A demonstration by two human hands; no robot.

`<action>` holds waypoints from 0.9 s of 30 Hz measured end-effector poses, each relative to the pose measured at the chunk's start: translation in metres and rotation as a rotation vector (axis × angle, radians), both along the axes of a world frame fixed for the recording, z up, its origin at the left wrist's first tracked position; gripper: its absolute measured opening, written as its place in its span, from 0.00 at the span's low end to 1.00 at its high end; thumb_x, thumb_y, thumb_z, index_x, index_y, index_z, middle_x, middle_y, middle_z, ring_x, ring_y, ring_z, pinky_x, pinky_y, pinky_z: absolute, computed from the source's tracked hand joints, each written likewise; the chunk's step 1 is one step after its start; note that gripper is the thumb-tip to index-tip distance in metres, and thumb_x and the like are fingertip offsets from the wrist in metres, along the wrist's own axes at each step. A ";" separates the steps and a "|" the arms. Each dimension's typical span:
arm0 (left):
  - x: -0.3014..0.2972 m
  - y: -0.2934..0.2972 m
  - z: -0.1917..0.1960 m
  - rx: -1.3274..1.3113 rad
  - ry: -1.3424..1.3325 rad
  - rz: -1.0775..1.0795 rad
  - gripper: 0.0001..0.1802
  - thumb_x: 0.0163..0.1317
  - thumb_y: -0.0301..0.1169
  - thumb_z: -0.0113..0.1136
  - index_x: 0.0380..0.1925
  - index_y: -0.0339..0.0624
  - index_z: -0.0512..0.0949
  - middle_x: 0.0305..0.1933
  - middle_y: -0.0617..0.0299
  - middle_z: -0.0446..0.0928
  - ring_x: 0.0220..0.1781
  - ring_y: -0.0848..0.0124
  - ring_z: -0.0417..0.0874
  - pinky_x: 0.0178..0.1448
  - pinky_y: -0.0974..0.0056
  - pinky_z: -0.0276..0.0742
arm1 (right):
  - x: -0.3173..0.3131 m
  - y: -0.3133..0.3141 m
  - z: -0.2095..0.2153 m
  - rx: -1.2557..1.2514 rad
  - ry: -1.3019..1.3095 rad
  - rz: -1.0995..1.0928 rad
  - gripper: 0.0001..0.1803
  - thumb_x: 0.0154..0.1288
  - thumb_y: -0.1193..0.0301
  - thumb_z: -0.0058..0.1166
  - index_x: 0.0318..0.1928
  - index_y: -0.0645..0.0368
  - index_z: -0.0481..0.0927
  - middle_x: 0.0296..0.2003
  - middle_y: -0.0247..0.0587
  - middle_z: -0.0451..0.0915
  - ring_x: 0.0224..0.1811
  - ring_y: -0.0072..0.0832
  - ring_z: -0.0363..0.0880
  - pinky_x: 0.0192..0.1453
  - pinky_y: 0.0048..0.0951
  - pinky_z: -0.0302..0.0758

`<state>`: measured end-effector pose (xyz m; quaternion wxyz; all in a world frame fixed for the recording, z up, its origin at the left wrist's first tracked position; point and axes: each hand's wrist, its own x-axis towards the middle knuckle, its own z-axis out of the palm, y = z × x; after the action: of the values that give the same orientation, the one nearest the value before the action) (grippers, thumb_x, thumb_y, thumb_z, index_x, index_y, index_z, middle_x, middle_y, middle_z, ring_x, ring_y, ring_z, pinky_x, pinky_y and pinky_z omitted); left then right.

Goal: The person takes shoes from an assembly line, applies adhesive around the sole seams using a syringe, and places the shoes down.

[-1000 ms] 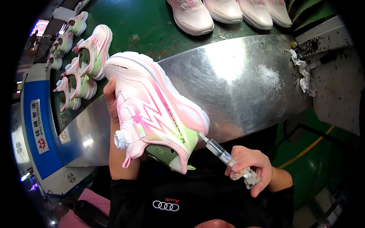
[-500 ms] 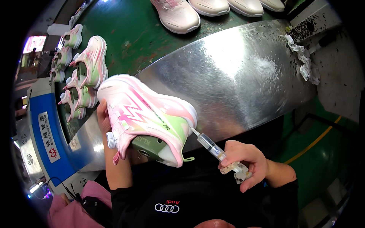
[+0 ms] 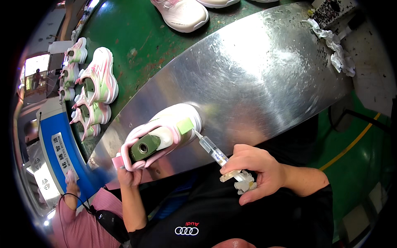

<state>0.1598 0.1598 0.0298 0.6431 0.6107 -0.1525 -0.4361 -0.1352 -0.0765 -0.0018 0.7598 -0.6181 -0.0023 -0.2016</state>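
A pink, white and light green sneaker (image 3: 165, 118) with a dark green shoe last (image 3: 145, 147) in its opening is held over the metal tabletop. My left hand (image 3: 129, 177) grips it by the pink collar at its lower left end; the fingers are partly hidden behind the shoe. In my right hand (image 3: 258, 167) is a clear syringe (image 3: 213, 149), pinched around its barrel and rear end, where whitish lumps are stuck. The syringe's tip reaches the shoe's right edge, just beside a light green tab (image 3: 185, 126); whether it touches cannot be made out.
Several similar sneakers (image 3: 99, 76) stand on the green surface (image 3: 136, 25) at the left. Pale shoes (image 3: 180, 14) are at the far edge. Crumpled white paper (image 3: 331, 45) lies at the metal plate's (image 3: 269, 95) right end. Another person's hand (image 3: 71, 182) rests near the blue panel (image 3: 53, 124).
The sneaker has been turned, so its opening now faces up and left. My left hand has moved lower, to the collar. My right hand and the syringe have shifted slightly left.
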 end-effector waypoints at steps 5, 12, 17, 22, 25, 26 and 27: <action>-0.028 0.019 0.007 0.138 0.052 0.146 0.26 0.61 0.27 0.52 0.59 0.34 0.64 0.57 0.49 0.71 0.56 0.60 0.76 0.57 0.60 0.76 | 0.003 0.004 0.002 -0.026 -0.019 -0.002 0.30 0.47 0.60 0.70 0.50 0.58 0.76 0.41 0.35 0.79 0.33 0.32 0.70 0.39 0.29 0.68; -0.054 0.043 0.005 0.100 0.223 0.164 0.40 0.50 0.26 0.64 0.64 0.36 0.56 0.60 0.49 0.68 0.59 0.59 0.74 0.64 0.57 0.71 | 0.002 0.013 0.005 -0.065 -0.015 -0.012 0.30 0.47 0.60 0.70 0.49 0.59 0.76 0.41 0.35 0.80 0.33 0.33 0.71 0.38 0.30 0.68; -0.074 0.041 0.004 0.063 0.351 0.144 0.50 0.48 0.29 0.69 0.67 0.38 0.49 0.65 0.49 0.63 0.65 0.58 0.68 0.69 0.54 0.64 | 0.000 0.015 0.010 -0.086 -0.011 -0.028 0.30 0.47 0.60 0.70 0.49 0.60 0.77 0.41 0.36 0.80 0.33 0.33 0.72 0.38 0.30 0.68; -0.089 0.031 0.006 0.035 0.429 0.058 0.50 0.49 0.31 0.68 0.67 0.33 0.47 0.64 0.47 0.64 0.64 0.57 0.69 0.68 0.54 0.64 | -0.001 0.017 0.019 -0.094 0.013 -0.025 0.30 0.45 0.61 0.71 0.49 0.60 0.77 0.39 0.37 0.81 0.32 0.33 0.72 0.37 0.29 0.68; -0.097 0.031 0.003 0.000 0.528 0.007 0.46 0.50 0.28 0.66 0.65 0.28 0.51 0.62 0.46 0.66 0.62 0.56 0.72 0.67 0.53 0.65 | -0.003 0.017 0.026 -0.118 0.045 -0.017 0.30 0.45 0.61 0.71 0.48 0.60 0.77 0.38 0.37 0.80 0.30 0.33 0.71 0.36 0.29 0.67; -0.103 0.029 0.003 -0.023 0.539 0.014 0.46 0.50 0.27 0.66 0.65 0.28 0.51 0.62 0.45 0.66 0.62 0.56 0.71 0.67 0.53 0.65 | -0.002 0.018 0.028 -0.120 0.043 -0.011 0.30 0.45 0.61 0.71 0.48 0.60 0.77 0.38 0.37 0.80 0.30 0.33 0.71 0.36 0.29 0.67; -0.107 0.029 0.002 -0.032 0.551 0.014 0.46 0.49 0.25 0.66 0.66 0.28 0.51 0.63 0.45 0.65 0.63 0.55 0.70 0.68 0.53 0.64 | -0.002 0.019 0.030 -0.109 0.038 -0.019 0.30 0.45 0.61 0.71 0.48 0.60 0.77 0.36 0.37 0.80 0.30 0.33 0.70 0.36 0.29 0.67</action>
<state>0.0530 0.1889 0.0315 0.6727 0.4600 0.0254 -0.5789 -0.1368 -0.0577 0.0278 0.7231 -0.6622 0.0070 -0.1964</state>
